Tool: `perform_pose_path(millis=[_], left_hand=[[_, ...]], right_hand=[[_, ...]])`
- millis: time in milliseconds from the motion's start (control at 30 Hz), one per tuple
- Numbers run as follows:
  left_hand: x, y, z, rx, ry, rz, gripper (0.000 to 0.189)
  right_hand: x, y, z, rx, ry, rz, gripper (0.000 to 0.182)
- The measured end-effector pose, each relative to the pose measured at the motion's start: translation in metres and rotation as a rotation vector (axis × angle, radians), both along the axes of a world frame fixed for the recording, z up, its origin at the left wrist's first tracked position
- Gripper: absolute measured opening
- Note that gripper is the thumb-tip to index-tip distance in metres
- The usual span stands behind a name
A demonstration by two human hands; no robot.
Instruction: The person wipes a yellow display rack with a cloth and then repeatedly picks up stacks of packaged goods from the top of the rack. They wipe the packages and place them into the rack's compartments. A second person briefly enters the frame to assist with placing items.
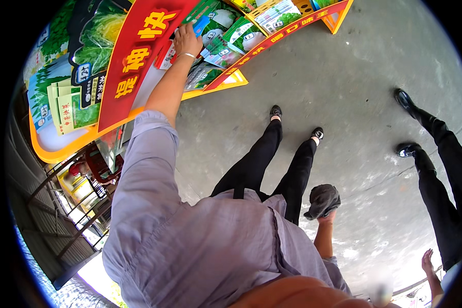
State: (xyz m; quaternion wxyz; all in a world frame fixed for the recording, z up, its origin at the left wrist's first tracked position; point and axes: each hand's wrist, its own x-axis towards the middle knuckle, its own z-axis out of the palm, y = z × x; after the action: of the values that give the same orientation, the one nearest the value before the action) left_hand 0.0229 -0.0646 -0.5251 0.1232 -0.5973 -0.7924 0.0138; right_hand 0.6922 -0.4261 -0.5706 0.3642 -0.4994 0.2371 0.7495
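My left hand reaches to the display rack at the top left, its fingers bent at a small blue packet; the fingertips are partly hidden, so a firm hold cannot be told. Beside it lie a red-and-white packet and green-and-white seed packets with vegetable pictures and price tags. Low on my right side, my right hand holds a bunched dark grey cloth, which covers most of the fingers.
A red sign board with yellow writing runs along the rack's yellow-edged tray. More seed packets stand at the left. Another person in black trousers stands on the concrete floor at the right, a hand showing below.
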Motion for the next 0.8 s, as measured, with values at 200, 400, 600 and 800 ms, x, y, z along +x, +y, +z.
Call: perform_pose_path(millis=[200,400,600,800], left_hand=[[0.013,0.004,-0.002,-0.083,-0.053,0.179,0.048],[0.008,-0.042,-0.011,0.100,-0.438,-0.087,0.018],[0.017,-0.045,-0.002,0.099,-0.567,-0.074,0.015],[0.028,-0.046,-0.015,0.171,-0.582,-0.053,0.024]], right_hand=[[-0.004,-0.005,-0.004,0.054,-0.074,0.030,0.045],[0.005,-0.013,-0.010,0.040,0.009,0.053,0.042],[0.014,-0.006,0.001,0.060,-0.041,0.157,0.043],[0.013,0.022,0.014,0.049,-0.063,0.183,0.044]])
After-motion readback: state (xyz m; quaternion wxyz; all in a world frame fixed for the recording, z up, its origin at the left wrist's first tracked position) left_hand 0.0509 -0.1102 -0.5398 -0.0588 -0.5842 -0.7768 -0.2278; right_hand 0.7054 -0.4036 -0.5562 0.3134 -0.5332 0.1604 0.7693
